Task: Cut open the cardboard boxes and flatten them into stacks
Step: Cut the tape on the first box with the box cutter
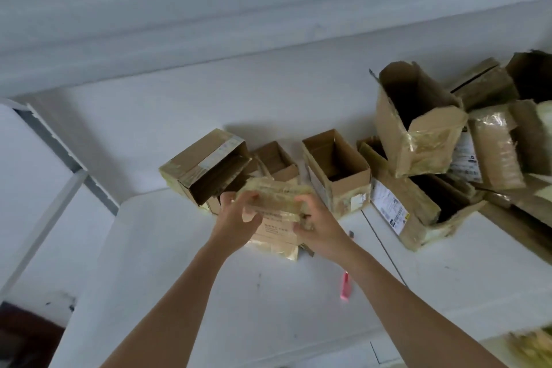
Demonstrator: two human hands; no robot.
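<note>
- Head view: both hands were up on a small taped cardboard box (276, 209), held just above the white table (179, 278).
- The left hand (236, 218) gripped the box's left end, fingers curled over the top edge and thumb on the near face.
- The right hand (319, 224) gripped the right end, fingers curled round the edge (the fingertips were blurred, so how they sat exactly could not be told).
- The held box was wrapped in yellowish clear tape, with a printed label on its near face.
- Behind it, against the wall, lay a tipped box (206, 164) with its open side facing the camera, and an upright open box (337, 170) just right of the hands.
- Further right a heap of opened boxes (448, 143) was piled untidily, several with shipping labels.
- A pink object (346, 285), probably a cutter, lay on the table beside the right forearm, touched by neither hand.
</note>
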